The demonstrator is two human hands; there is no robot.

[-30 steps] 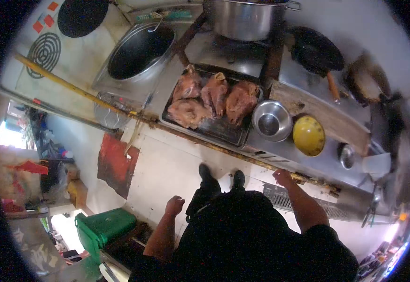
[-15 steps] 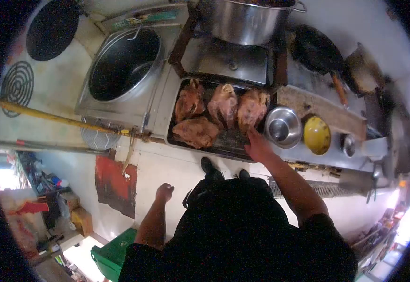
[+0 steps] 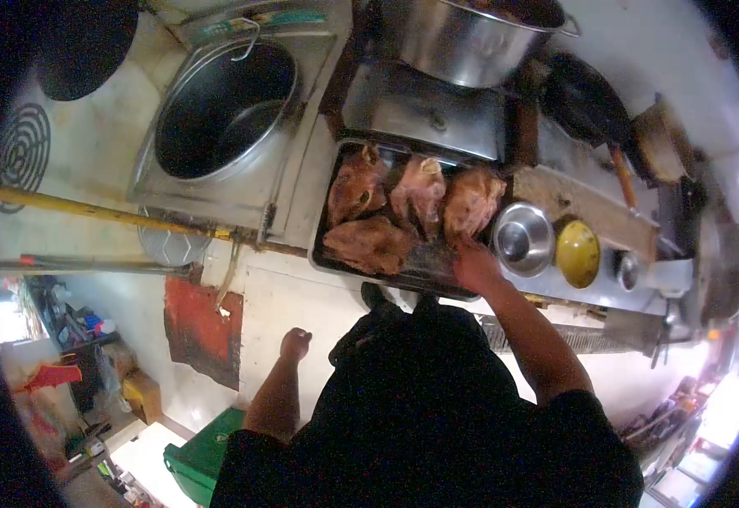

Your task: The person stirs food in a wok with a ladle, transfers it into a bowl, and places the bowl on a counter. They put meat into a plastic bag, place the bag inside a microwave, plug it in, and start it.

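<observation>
A dark rectangular tray (image 3: 437,282) holds several large browned pieces of meat, among them a wide one lying at the near left (image 3: 369,245) and a bony-tipped one (image 3: 420,193) in the middle. My right hand (image 3: 477,269) is closed at the near end of the rightmost piece of meat (image 3: 473,201), its fingertips partly hidden against it. The piece rests in the tray. Away from the counter, above the pale floor, my left hand (image 3: 296,344) hangs with its fingers curled in and nothing showing in them.
Right of the tray stand a steel bowl (image 3: 523,240) and a yellow bowl (image 3: 577,254). Behind it is a large steel pot (image 3: 475,46); a deep round well (image 3: 225,110) lies left. A wok (image 3: 584,99) sits back right. A green bin (image 3: 204,457) stands lower left.
My right hand has moved in against the near end of the rightmost piece of meat, its fingers less visible now. The view has shifted slightly; my left hand hangs much as before.
</observation>
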